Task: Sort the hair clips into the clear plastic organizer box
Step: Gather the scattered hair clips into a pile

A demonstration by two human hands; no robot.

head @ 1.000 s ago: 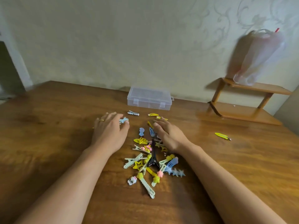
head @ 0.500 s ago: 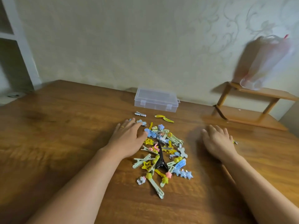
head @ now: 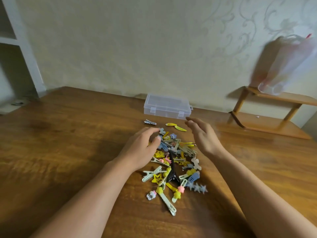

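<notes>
A heap of hair clips (head: 173,162) lay on the wooden table (head: 68,143), with the clear box (head: 167,107) behind it near the wall, lid closed. The left hand (head: 142,148) rested on the heap's left edge, fingers loosely curled, gripping nothing visible. The right hand (head: 202,136) hung above the heap's right side, fingers relaxed and empty. Two yellow clips (head: 175,126) and a silver clip (head: 150,122) lay between heap and box. A wooden shelf (head: 267,115) with a plastic bag (head: 288,66) stood at the right.
</notes>
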